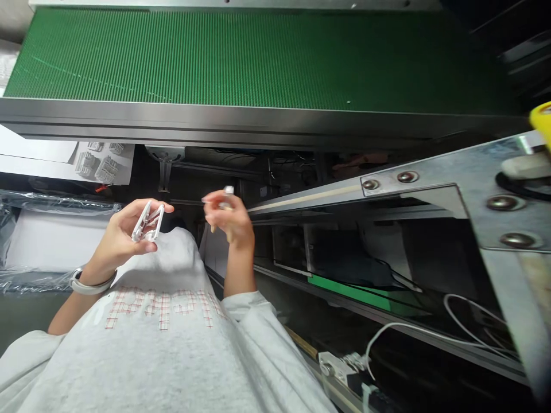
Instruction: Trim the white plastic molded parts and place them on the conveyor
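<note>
Between the thumb and fingers of my left hand (123,232) is a white plastic frame-like part (148,222), held tilted in front of my body. It has two long side pieces with thin bars across them. My right hand (230,215) is raised a short way to the right, apart from that part and blurred by motion. Its fingers are bent together around a small white piece (228,190) whose kind I cannot make out. A pale band sits on my left wrist.
A green ribbed conveyor belt (181,57) with a metal edge (185,123) runs across the front. Several white plastic parts (103,163) lie on a board at left, above a plastic-lined box (55,238). A metal frame (430,172) and white cable (408,326) are at right.
</note>
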`<state>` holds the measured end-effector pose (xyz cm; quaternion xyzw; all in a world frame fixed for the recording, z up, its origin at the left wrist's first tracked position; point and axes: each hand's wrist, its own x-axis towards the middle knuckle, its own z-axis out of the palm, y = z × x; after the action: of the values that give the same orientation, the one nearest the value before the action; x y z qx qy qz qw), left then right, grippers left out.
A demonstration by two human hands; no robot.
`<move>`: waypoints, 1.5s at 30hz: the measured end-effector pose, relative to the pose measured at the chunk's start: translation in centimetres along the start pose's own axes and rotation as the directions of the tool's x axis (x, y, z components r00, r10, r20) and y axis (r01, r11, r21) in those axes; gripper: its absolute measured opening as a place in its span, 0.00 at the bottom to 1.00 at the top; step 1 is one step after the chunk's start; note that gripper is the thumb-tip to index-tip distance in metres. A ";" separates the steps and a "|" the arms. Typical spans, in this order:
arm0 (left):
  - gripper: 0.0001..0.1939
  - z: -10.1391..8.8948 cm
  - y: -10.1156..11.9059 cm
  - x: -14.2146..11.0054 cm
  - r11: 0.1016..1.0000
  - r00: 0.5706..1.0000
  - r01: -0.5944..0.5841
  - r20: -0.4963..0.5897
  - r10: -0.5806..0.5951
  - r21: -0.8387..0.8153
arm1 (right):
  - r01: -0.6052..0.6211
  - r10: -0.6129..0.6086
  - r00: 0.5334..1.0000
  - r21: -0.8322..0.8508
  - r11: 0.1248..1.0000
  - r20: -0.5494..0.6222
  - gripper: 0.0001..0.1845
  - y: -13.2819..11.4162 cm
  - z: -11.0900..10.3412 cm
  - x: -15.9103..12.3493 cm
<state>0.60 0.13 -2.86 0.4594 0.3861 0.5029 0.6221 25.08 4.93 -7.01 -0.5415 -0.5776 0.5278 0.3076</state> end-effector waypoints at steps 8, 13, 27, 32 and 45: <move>0.28 0.0 0.4 0.4 0.999 0.998 -0.042 0.050 0.041 0.012 | -0.054 0.054 0.997 0.007 0.999 -0.054 0.07 0.1 1.3 1.1; 0.30 0.3 0.8 0.5 0.990 0.999 -0.040 0.039 0.036 0.133 | 0.163 -0.172 0.985 0.348 0.923 -0.006 0.16 -4.6 2.1 -2.4; 0.27 0.9 0.7 0.2 0.993 0.994 -0.096 0.056 0.092 0.074 | 0.141 -0.294 0.947 0.655 0.743 0.129 0.30 -6.9 5.5 -3.5; 0.29 1.1 0.5 0.4 0.995 0.996 -0.088 0.030 0.087 0.043 | 0.102 -0.242 0.956 0.590 0.801 0.163 0.35 -6.8 5.7 -3.3; 0.31 1.1 0.9 0.3 0.854 0.967 -0.249 0.074 0.243 0.457 | 0.083 -0.183 0.976 0.567 0.820 0.122 0.28 -6.5 5.6 -3.1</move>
<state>1.39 0.28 -1.66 0.6433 0.4285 0.4684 0.4279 18.66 1.39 -1.60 -0.3390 -0.4589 0.6948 0.4378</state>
